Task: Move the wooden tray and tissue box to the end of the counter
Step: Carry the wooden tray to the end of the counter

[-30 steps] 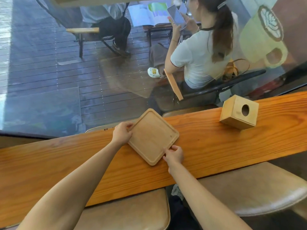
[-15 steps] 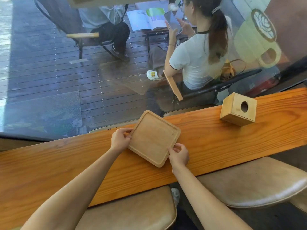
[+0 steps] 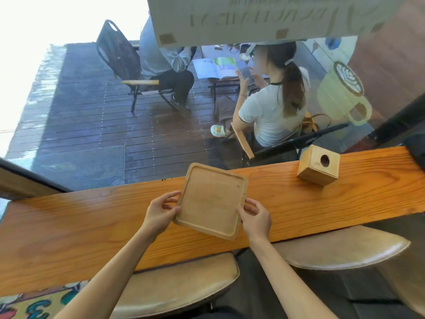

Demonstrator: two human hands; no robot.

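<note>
The wooden tray (image 3: 210, 200), a stiff, light-looking slab with a raised rim, was pinched at opposite edges by the left hand (image 3: 161, 214) and right hand (image 3: 256, 218), tilted over the long wooden surface (image 3: 322, 203). That smooth surface ran beside a window. The tissue box (image 3: 318, 168), probably light and rigid, stood well apart to the right.

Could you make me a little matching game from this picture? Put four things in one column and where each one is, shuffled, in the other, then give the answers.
Things:
1. wooden tray
2. tissue box
3. stools
4. coffee cup picture

Places:
A. on the window glass, upper right
B. held by its edges between the left hand and right hand
C. tucked under the counter's near edge
D. standing on the counter, to the right, untouched

Pairs: 1-B, 2-D, 3-C, 4-A
</note>
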